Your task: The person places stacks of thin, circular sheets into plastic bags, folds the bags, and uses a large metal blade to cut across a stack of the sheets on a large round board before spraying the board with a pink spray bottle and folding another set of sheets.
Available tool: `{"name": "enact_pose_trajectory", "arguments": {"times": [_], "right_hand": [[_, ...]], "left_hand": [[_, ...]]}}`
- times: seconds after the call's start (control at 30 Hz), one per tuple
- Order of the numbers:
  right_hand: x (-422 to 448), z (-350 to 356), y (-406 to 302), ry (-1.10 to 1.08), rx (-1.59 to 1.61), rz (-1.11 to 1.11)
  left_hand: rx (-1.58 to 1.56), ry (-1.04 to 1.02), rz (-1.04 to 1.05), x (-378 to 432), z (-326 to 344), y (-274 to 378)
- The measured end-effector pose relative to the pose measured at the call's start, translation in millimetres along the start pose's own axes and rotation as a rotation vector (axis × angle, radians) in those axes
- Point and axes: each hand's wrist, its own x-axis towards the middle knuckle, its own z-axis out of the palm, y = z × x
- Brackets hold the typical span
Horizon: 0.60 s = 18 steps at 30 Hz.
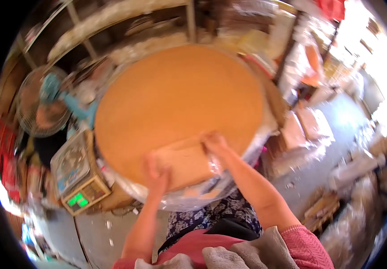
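Note:
A flat, light-brown rectangular packet [185, 164] lies near the front edge of a round orange-brown tabletop [180, 94]. Clear plastic shines at its right end, so it appears to be bagged. My left hand [158, 171] grips the packet's left end, blurred by motion. At the upper right corner, my right hand [214, 144] has its fingers bent onto the packet or its plastic. Blur hides the exact fingertip contact. Below the packet, clear plastic sheeting [193, 200] hangs over the table's front rim, close to my body.
A digital scale [86, 195] with a lit green display stands left of the table, beneath a teal-and-grey fan [50, 101]. Wrapped packets [309, 122] are stacked to the right. Shelves [119, 23] line the back. Plastic-wrapped bundles [351, 208] lie on the right-hand floor.

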Motion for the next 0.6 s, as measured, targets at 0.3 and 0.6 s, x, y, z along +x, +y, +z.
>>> {"name": "enact_pose_trajectory", "arguments": {"times": [0.3,0.6], "right_hand": [[-153.3,-50.8,-19.7,-0.126,0.587,0.04],[-238.7,-233.1,76.9,0.432,1.202,-0.256]], "left_hand": [[-0.675,-0.104,-0.532,-31.2,-10.6,68.0],[-0.923,-0.576,-0.008,-11.0,39.2,233.4]]}}
